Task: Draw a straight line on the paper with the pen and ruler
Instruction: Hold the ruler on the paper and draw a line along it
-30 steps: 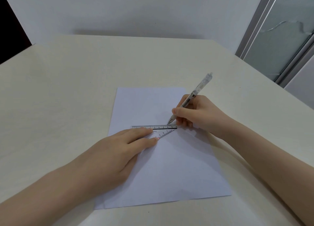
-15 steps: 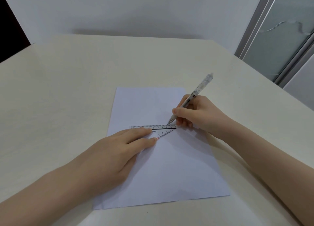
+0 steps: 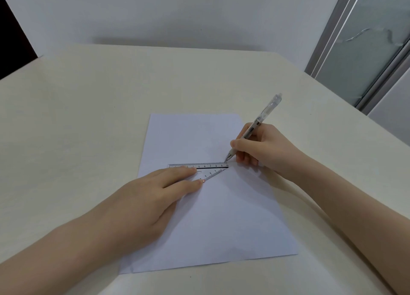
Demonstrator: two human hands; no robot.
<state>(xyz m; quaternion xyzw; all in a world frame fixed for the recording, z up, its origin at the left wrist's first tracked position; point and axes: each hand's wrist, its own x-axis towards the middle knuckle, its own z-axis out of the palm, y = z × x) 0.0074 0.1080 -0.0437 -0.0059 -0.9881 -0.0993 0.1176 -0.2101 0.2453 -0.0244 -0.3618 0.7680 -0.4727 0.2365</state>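
The paper (image 3: 210, 206) lies flat on the surface (image 3: 88, 117). On the paper's middle sits the ruler (image 3: 213, 169), pressed down by the flat, spread left hand (image 3: 153, 197). The right hand (image 3: 264, 148) grips the pen (image 3: 257, 126), tip at the ruler's right end.

head view | worn on head, aimed forward and down | tabletop (image 3: 93, 121) seen close, far wall included

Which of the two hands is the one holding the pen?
The right hand grips the pen, tip at the ruler's right end; the left hand lies flat on the ruler.
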